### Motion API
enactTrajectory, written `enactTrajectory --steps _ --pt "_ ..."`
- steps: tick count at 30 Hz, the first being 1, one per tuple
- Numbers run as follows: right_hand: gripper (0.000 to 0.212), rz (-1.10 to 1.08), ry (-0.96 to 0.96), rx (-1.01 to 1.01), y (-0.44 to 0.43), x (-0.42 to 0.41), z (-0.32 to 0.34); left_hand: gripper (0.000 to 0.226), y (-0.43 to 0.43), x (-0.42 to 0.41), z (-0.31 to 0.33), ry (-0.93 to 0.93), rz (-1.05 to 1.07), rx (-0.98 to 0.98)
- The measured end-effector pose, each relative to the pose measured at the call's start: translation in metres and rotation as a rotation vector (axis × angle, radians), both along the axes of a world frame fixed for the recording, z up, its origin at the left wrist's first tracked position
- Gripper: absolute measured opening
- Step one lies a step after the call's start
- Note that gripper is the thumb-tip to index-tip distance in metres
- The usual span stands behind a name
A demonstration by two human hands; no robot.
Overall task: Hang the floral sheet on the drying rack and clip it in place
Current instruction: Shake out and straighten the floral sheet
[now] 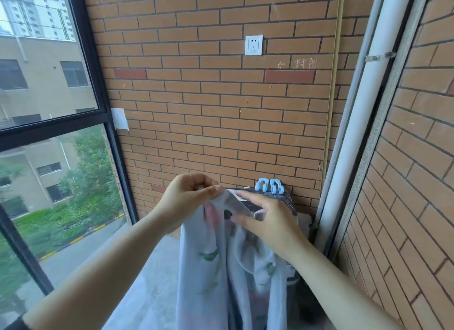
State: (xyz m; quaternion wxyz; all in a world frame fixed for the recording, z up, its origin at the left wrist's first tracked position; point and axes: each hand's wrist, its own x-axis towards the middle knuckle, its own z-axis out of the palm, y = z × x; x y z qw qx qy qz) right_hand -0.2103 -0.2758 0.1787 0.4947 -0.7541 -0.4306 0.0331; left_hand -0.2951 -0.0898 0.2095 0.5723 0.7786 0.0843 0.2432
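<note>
a black-framed window (103, 113) fills the left. the left hand (189, 197) pinches the top edge of the pale blue floral sheet (204, 268) between its curled fingers and thumb. the sheet hangs straight down, long axis vertical, above the grey concrete floor (152, 268). the right hand (267, 219) lies on the upper fold, fingers stretched out (too blurred to tell any grip). behind it two light blue plastic clips (269, 186) sit on a dark object (282, 199) before the brown brick wall (208, 108). a white pipe (368, 108) rises at right.
</note>
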Motion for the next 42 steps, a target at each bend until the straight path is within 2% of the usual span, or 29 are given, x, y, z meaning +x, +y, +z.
enactTrajectory --steps 2,5,7,9,12,15,17,19,25,30,32,34,36,38,42 --pt "0.045 0.079 0.047 0.025 0.009 0.002 -0.005 0.013 -0.004 0.000 0.000 0.006 -0.045 -0.006" --pt "0.011 0.087 0.119 0.088 0.017 0.011 -0.010 0.010 -0.009 -0.002 0.000 -0.007 -0.079 -0.039" --pt "0.033 0.031 0.066 0.109 0.014 0.017 -0.011 0.019 -0.006 -0.007 0.000 0.007 -0.073 -0.042" --pt "0.031 -0.044 0.018 0.147 0.006 0.023 -0.010 0.027 0.003 -0.014 -0.003 0.093 -0.058 -0.009" --pt "0.033 -0.123 -0.086 0.112 -0.004 0.034 0.000 0.021 0.013 -0.018 -0.017 0.318 -0.175 0.078" --pt "0.030 -0.202 -0.215 0.118 -0.012 0.044 0.018 0.050 0.013 -0.013 -0.038 0.489 -0.285 0.133" --pt "0.029 -0.278 -0.282 0.149 -0.022 0.053 0.034 0.077 0.015 -0.009 -0.053 0.474 -0.287 0.086" --pt "0.027 -0.338 -0.348 0.170 -0.035 0.061 0.053 0.084 0.016 -0.005 -0.068 0.431 -0.260 0.062" --pt "0.029 -0.442 -0.474 0.090 -0.076 0.079 0.086 0.053 0.026 0.003 -0.070 0.288 -0.185 0.037" --pt "0.027 -0.457 -0.428 -0.176 -0.097 0.091 0.072 0.043 0.033 0.012 -0.019 -0.041 0.087 0.052" --pt "0.028 -0.488 -0.427 -0.229 -0.100 0.095 0.066 0.036 0.029 0.018 0.028 -0.184 0.160 0.146" --pt "0.024 -0.552 -0.438 -0.204 -0.099 0.097 0.065 0.033 0.023 0.020 0.080 -0.241 0.189 0.380" --pt "0.024 -0.651 -0.451 -0.066 -0.099 0.101 0.073 0.038 0.017 0.022 0.111 -0.202 0.129 0.511" --pt "0.024 -0.737 -0.477 0.034 -0.101 0.103 0.086 0.043 0.016 0.025 0.112 -0.073 0.065 0.581" --pt "0.023 -0.761 -0.564 0.004 -0.103 0.104 0.097 0.050 0.024 0.023 0.072 0.096 0.022 0.554"
